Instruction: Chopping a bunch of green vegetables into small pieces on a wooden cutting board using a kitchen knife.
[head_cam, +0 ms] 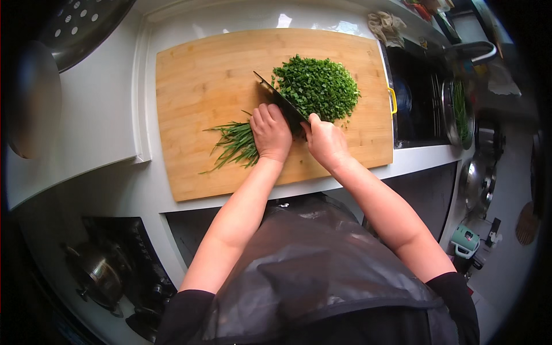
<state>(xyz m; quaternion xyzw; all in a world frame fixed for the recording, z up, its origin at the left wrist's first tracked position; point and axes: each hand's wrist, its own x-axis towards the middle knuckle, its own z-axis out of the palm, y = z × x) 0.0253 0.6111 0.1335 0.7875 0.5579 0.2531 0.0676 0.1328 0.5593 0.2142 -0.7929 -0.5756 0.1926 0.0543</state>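
Observation:
My left hand [271,136] presses down on a bunch of long green chives [235,144], whose loose ends fan out to the left across a wooden cutting board [202,90]. In my right hand [327,142] is the handle of a broad-bladed kitchen knife [282,102]. Its blade slants from upper left to lower right, close beside the fingers of my left hand. Directly right of the blade lies a large heap of finely chopped greens [321,86]. The cut end of the bunch is hidden by my left hand and the blade.
Right of the board is a dark sink [418,99] with a faucet [483,56], and a metal bowl [452,116] holding more long greens. A crumpled cloth [386,28] lies behind it. At lower left, a metal pot [97,269] stands on a stove [133,233].

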